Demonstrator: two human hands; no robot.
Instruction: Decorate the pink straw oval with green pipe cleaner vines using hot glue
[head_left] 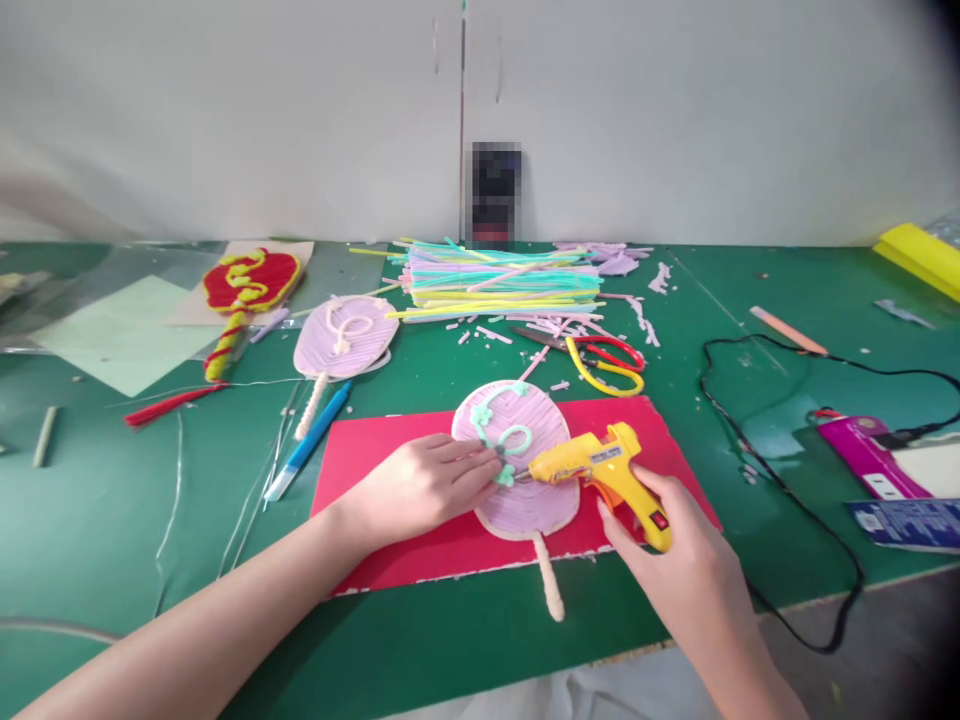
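A round lilac fan [551, 505] with a cream handle lies on a red board [375, 440]. On its face is a mint-green pipe-cleaner vine [517, 435] with a curl and small flowers. My left hand [424, 485] reaches over the fan's left edge, fingers pressed together on the vine's lower left part; the fingertips partly hide it. My right hand [686, 545] is wrapped round the grip of a yellow hot glue gun [592, 460], fingers near its orange trigger. The gun's nozzle points left, close to the lower mint flower and the left fingertips.
Behind the board lie scissors [600, 365], a bundle of pastel pipe cleaners [502, 280] and lilac scraps. A second lilac fan [345, 345], a red-yellow fan [251, 280] and a blue pen [307, 445] are at left. A black cord [795, 490] runs to a purple power strip [870, 450] at right.
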